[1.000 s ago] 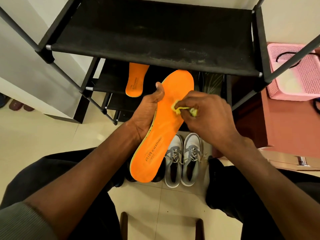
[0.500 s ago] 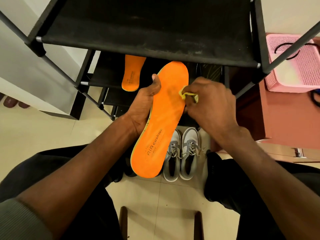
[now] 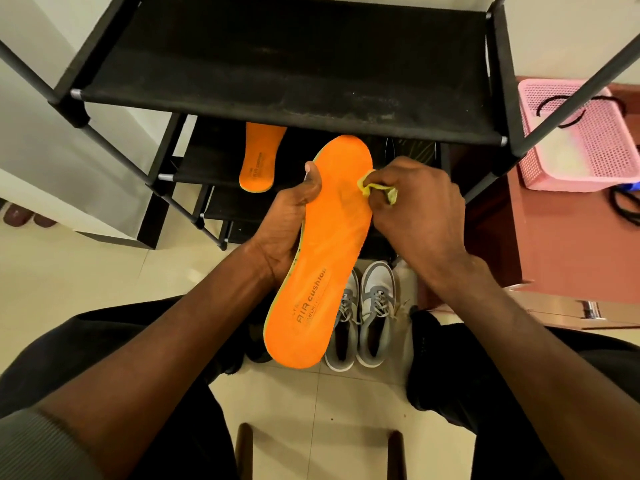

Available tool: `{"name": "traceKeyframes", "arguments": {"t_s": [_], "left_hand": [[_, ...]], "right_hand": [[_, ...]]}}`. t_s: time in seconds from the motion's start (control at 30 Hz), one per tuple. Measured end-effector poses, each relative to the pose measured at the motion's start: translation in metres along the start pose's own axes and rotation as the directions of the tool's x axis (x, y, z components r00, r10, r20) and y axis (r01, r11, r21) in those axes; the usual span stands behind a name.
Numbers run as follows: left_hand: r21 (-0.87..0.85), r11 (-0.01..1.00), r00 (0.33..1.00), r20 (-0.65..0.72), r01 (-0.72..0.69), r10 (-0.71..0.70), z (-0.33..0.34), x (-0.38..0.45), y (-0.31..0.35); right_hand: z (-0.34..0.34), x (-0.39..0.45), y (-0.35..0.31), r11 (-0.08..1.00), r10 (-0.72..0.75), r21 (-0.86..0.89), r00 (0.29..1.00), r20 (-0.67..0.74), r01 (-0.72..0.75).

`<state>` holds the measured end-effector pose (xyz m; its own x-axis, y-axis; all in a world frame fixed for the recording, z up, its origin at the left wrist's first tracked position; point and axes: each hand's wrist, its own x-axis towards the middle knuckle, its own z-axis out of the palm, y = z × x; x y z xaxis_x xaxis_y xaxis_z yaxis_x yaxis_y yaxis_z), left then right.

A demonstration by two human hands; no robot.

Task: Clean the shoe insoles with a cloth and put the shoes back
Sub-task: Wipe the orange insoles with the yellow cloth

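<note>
Both grips busy: left hand [image 3: 287, 223] clasps insole [image 3: 322, 251], right hand [image 3: 419, 209] pinches cloth [image 3: 375, 188] against it

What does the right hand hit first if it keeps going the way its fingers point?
The right hand, pinching the yellow cloth, points leftward at the orange insole held by the left hand. It likely meets the insole's forefoot edge first; cloth already looks in contact, though depth is unclear.

You are looking down at a black shoe rack [image 3: 284, 57] with dusty fabric shelves and dark metal poles, standing against a pale wall [image 3: 45, 133]. Beneath you lies a cream tiled floor [image 3: 104, 268], glossy under warm light. To your right stands a reddish-brown cabinet [image 3: 554, 244] with a pink perforated basket [image 3: 588, 133] on top. Two dark wooden stool legs [image 3: 244, 452] show at the bottom edge.
</note>
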<state>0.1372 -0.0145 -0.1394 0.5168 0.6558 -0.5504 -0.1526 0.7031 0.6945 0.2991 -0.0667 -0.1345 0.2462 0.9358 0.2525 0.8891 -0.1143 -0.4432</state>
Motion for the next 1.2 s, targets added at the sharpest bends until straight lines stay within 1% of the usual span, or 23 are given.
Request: {"name": "traceKeyframes", "arguments": {"t_s": [0.1, 0.2, 0.23, 0.33, 0.4, 0.57, 0.67, 0.73, 0.8, 0.87, 0.9, 0.93, 0.97, 1.03, 1.07, 1.1, 1.13, 1.2], "left_hand": [[-0.021, 1.000, 0.999, 0.048, 0.018, -0.017, 0.001, -0.001, 0.005], [0.093, 0.994, 0.995, 0.084, 0.053, -0.061, 0.001, -0.004, 0.001], [0.143, 0.989, 0.994, 0.093, 0.041, -0.055, 0.004, -0.005, -0.002], [0.198, 0.979, 0.989, 0.126, 0.047, -0.073, 0.009, -0.006, -0.013], [0.180, 0.983, 0.989, 0.129, 0.044, -0.068, 0.008, -0.005, -0.015], [0.009, 0.998, 0.991, 0.120, 0.064, -0.065, 0.004, -0.003, -0.005], [-0.056, 0.998, 0.996, 0.091, 0.027, -0.022, 0.000, -0.001, 0.001], [-0.072, 0.997, 0.995, 0.097, 0.028, -0.021, 0.001, -0.001, 0.001], [-0.083, 0.996, 0.991, 0.130, 0.039, -0.028, 0.004, -0.003, -0.002], [-0.069, 0.996, 0.987, 0.153, 0.057, -0.045, 0.007, -0.007, -0.002], [-0.065, 0.996, 0.985, 0.165, 0.056, -0.045, 0.007, -0.008, -0.001], [-0.062, 0.997, 0.987, 0.157, 0.046, -0.036, 0.006, -0.008, -0.001], [-0.063, 0.998, 0.990, 0.140, 0.031, -0.022, 0.005, -0.007, 0.000], [-0.091, 0.996, 0.993, 0.118, 0.022, -0.011, 0.002, -0.004, 0.000], [-0.101, 0.995, 0.994, 0.106, 0.027, -0.017, 0.001, -0.003, 0.000], [-0.103, 0.994, 0.995, 0.100, 0.035, -0.025, 0.000, -0.003, 0.000], [-0.099, 0.994, 0.993, 0.113, 0.041, -0.029, 0.001, -0.003, -0.001], [-0.079, 0.996, 0.994, 0.110, 0.037, -0.029, 0.003, -0.005, -0.001]], "right_hand": [[-0.002, 0.004, 0.002, 0.999, 0.024, 0.023, 0.999, -0.022, -0.023], [-0.004, 0.012, 0.009, 0.997, 0.057, 0.059, 0.997, -0.042, -0.055], [-0.004, 0.015, 0.011, 0.996, 0.056, 0.070, 0.998, -0.037, -0.054], [-0.001, 0.016, 0.010, 0.996, 0.009, 0.091, 1.000, -0.016, -0.007], [0.000, 0.014, 0.009, 0.996, -0.022, 0.086, 1.000, 0.010, 0.021], [-0.003, 0.007, 0.010, 0.993, 0.001, 0.114, 0.997, 0.072, -0.009], [0.004, -0.015, -0.004, 0.982, -0.099, 0.170, 0.989, 0.106, 0.080], [0.007, -0.022, -0.014, 0.977, -0.160, 0.158, 0.981, 0.114, 0.141], [0.005, -0.016, -0.011, 0.991, -0.112, 0.084, 0.992, 0.050, 0.108], [0.002, -0.004, -0.002, 1.000, -0.002, 0.013, 1.000, -0.016, 0.003], [0.001, 0.000, 0.001, 1.000, 0.027, 0.007, 0.999, -0.029, -0.026], [0.003, 0.000, 0.001, 0.999, 0.017, 0.032, 0.999, -0.030, -0.017], [0.004, -0.002, -0.004, 0.996, -0.027, 0.082, 1.000, -0.014, 0.028], [0.007, -0.012, -0.014, 0.976, -0.149, 0.173, 0.986, 0.073, 0.135], [0.008, -0.017, -0.017, 0.971, -0.186, 0.172, 0.975, 0.117, 0.165], [0.007, -0.020, -0.017, 0.976, -0.190, 0.136, 0.972, 0.139, 0.171], [0.005, -0.019, -0.015, 0.984, -0.165, 0.088, 0.978, 0.126, 0.155], [0.002, -0.011, -0.005, 0.998, -0.068, 0.004, 0.996, 0.050, 0.068]]}}
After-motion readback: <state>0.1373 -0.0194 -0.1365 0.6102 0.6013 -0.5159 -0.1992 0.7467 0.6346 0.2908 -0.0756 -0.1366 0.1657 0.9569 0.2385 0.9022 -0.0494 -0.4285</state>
